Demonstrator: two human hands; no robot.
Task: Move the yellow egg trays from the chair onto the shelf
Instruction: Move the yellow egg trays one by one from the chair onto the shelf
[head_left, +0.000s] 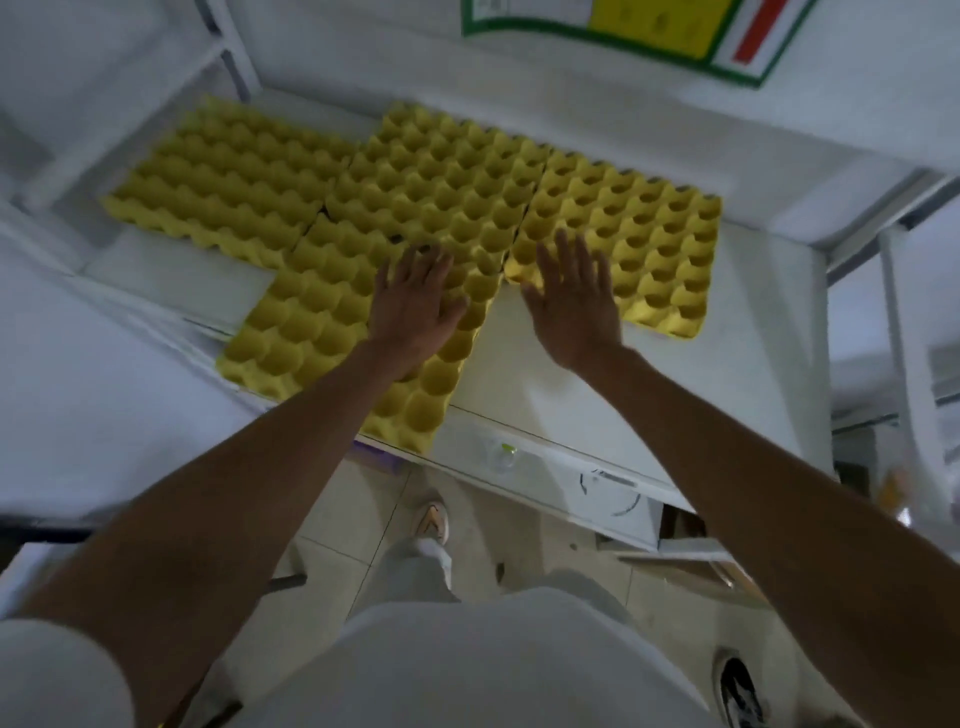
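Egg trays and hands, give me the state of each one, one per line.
Left tray: flat on shelf, cups empty.
Middle tray: on shelf, empty.
Front tray: overhangs shelf edge, empty, under left hand.
Right tray: on shelf, empty.
Left hand: open, flat.
Right hand: open, empty.

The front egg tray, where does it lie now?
In the head view, the front tray lies on the shelf left of centre, under the left hand, overhanging the shelf's near edge.
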